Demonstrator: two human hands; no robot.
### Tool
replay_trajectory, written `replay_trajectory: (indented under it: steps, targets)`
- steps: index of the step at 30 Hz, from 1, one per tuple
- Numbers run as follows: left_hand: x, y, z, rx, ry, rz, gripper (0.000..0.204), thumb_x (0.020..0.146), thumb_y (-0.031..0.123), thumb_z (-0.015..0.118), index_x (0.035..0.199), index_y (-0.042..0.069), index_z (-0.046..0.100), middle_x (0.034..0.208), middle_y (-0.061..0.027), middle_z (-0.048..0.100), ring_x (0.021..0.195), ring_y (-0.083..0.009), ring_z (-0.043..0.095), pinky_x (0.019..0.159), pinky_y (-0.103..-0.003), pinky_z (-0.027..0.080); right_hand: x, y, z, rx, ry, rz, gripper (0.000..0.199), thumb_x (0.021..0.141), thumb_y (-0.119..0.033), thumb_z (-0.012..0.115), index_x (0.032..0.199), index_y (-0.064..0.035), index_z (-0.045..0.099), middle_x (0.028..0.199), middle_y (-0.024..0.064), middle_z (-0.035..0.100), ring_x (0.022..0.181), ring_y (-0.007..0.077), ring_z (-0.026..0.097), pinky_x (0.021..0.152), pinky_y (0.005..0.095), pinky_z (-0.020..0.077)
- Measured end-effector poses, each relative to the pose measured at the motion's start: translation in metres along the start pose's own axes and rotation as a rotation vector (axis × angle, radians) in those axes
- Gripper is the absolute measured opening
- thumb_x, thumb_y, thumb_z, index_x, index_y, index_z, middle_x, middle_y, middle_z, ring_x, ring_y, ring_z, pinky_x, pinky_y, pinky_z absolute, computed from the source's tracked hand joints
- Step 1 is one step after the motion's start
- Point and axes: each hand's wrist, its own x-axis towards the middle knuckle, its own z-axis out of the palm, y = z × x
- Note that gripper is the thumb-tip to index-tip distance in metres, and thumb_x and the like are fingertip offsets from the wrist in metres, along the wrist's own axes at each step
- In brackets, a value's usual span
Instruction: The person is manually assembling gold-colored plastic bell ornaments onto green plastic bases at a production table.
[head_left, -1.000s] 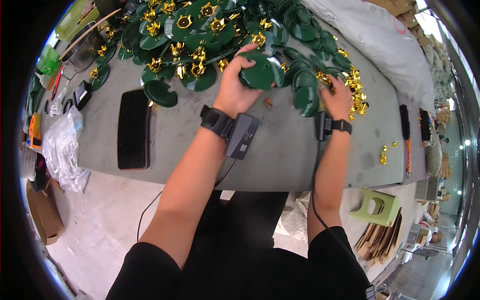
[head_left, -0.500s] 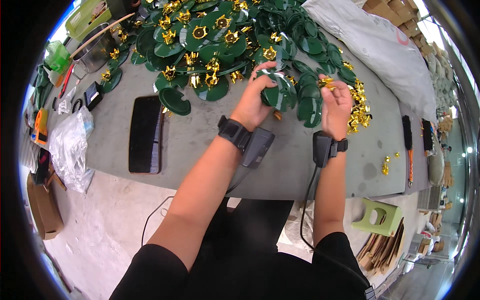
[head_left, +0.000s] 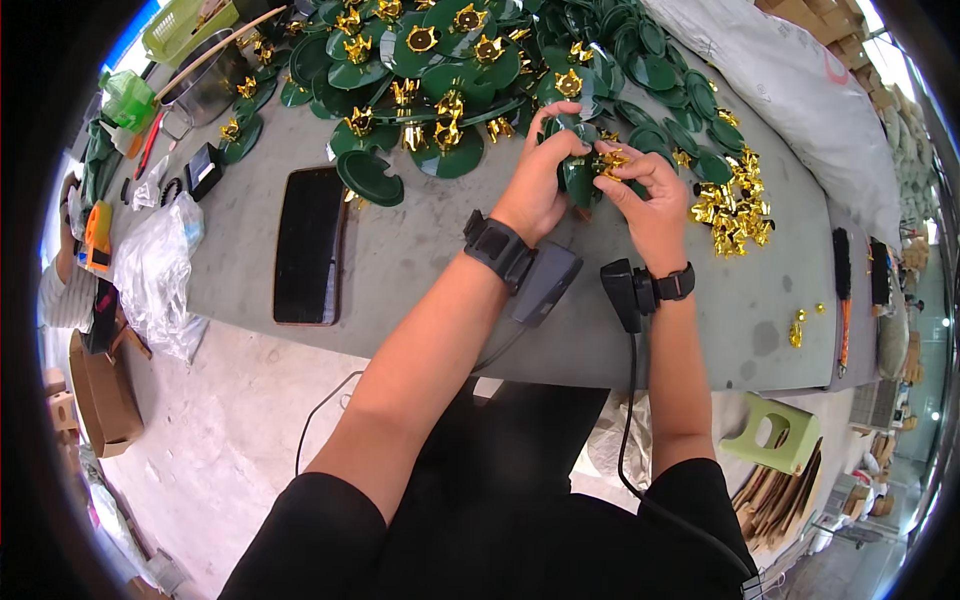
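Above the grey table (head_left: 420,290), my left hand (head_left: 535,190) is closed around glossy green plastic discs (head_left: 577,182), thumb on top. How many it holds I cannot tell. My right hand (head_left: 655,205) pinches a small shiny gold crown-like piece (head_left: 611,163) against the side of those discs. The exact contact is partly behind the fingers. Just beyond both hands lies a broad heap of green discs (head_left: 455,95), several with gold crown pieces standing at their centres. To the right of my right hand is a pile of loose gold pieces (head_left: 735,205).
A dark phone (head_left: 308,245) and a crumpled clear plastic bag (head_left: 155,265) lie at left, near a metal pot (head_left: 205,85). A white sack (head_left: 790,90) covers the far right. A black-bristled brush (head_left: 842,290) rests at right; a green stool (head_left: 772,433) stands below.
My right hand has moved the gold piece leftward to the green discs in my left hand. The view has shifted slightly, so the table appears further right and higher.
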Motion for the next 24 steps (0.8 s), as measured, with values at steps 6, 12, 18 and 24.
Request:
replay_trajectory:
  steps: [6, 12, 18, 24]
  targets:
    - [0.002, -0.003, -0.001, 0.025, 0.036, 0.061, 0.040, 0.077, 0.010, 0.044, 0.116, 0.016, 0.038, 0.096, -0.0138, 0.053, 0.081, -0.0272, 0.057, 0.047, -0.043, 0.050, -0.002, -0.005, 0.011, -0.017, 0.052, 0.113, 0.018, 0.073, 0.002, 0.070, 0.078, -0.0010, 0.053, 0.099, 0.0127, 0.063, 0.103, 0.0190, 0.059, 0.083, 0.0273, 0.0456]
    - [0.002, 0.000, 0.006, -0.014, 0.040, 0.073, 0.037, 0.075, 0.006, 0.046, 0.112, 0.013, 0.041, 0.094, -0.0102, 0.050, 0.083, -0.0227, 0.053, 0.065, -0.038, 0.050, -0.001, -0.005, 0.017, -0.015, 0.121, 0.078, 0.020, 0.074, -0.003, 0.071, 0.076, -0.0020, 0.051, 0.088, 0.0088, 0.063, 0.091, 0.0157, 0.060, 0.075, 0.0254, 0.0461]
    - [0.003, 0.000, -0.001, 0.001, 0.048, 0.070, 0.036, 0.075, 0.004, 0.047, 0.110, 0.010, 0.044, 0.092, -0.0069, 0.048, 0.083, -0.0188, 0.051, 0.073, -0.030, 0.045, 0.003, -0.009, 0.009, -0.485, 0.107, -0.191, 0.025, 0.079, -0.019, 0.069, 0.079, -0.0027, 0.049, 0.071, 0.0056, 0.054, 0.064, 0.0132, 0.050, 0.060, 0.0241, 0.0408]
    - [0.001, -0.002, 0.012, -0.055, 0.021, -0.024, 0.029, 0.079, 0.009, 0.053, 0.107, 0.013, 0.045, 0.088, -0.0029, 0.050, 0.078, -0.0137, 0.051, 0.064, -0.028, 0.043, 0.001, -0.016, 0.007, -0.351, 0.056, -0.038, 0.022, 0.086, -0.020, 0.061, 0.084, -0.0033, 0.046, 0.068, 0.0025, 0.050, 0.059, 0.0086, 0.045, 0.054, 0.0219, 0.0378]
